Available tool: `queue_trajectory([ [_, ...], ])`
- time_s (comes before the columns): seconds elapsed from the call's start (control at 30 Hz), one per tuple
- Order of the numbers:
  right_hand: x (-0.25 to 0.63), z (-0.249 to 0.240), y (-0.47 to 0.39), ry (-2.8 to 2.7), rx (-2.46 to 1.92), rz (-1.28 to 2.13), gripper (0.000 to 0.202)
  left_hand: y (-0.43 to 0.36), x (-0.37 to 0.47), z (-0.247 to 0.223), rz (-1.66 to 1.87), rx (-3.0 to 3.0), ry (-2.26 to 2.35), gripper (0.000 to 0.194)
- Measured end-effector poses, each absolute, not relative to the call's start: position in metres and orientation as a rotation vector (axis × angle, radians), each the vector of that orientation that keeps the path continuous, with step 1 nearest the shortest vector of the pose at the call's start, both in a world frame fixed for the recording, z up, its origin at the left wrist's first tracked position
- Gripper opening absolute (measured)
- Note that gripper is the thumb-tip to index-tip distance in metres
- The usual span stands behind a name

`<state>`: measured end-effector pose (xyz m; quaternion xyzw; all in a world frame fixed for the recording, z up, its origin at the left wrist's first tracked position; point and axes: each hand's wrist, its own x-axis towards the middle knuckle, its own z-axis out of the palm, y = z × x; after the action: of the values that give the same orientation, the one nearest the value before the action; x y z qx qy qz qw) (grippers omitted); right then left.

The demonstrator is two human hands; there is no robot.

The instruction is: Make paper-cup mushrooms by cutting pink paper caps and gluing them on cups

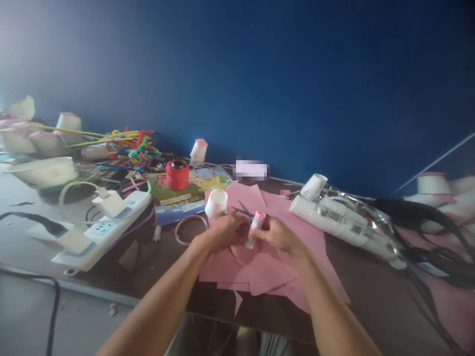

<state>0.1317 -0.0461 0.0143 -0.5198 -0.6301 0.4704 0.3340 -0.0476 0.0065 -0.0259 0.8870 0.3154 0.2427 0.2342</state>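
Observation:
My right hand (275, 234) is closed around a small glue stick (255, 229) with a pink cap, held tilted over the pink paper. Just left of it, my left hand (230, 230) has its fingers bent together over a piece of pink paper; the fingertips are partly hidden. Pink paper sheets (267, 272) lie overlapping under both hands. A white paper cup (216, 202) stands behind my left hand. Scissors (243, 209) lie behind and between the hands, partly covered.
Red string (177, 175) sits on a colourful booklet (166, 198). At left are a power strip (100, 232), pipe cleaners (137, 148) and a bowl (44, 173). Stacked paper cups (341, 225) lie at right, near black cables (441, 257). A blue wall rises behind.

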Motion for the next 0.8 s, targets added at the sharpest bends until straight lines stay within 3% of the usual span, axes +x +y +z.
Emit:
queue_trajectory([
  [0.47,0.143,0.025,-0.057,-1.779,-1.397,1.327,0.01,0.007,-0.052,-0.024,0.633,2.462,0.814,0.027],
  [0.8,0.136,0.019,-0.052,-1.632,-1.302,1.35,0.017,0.009,-0.051,-0.027,0.614,2.477,0.816,0.022],
])
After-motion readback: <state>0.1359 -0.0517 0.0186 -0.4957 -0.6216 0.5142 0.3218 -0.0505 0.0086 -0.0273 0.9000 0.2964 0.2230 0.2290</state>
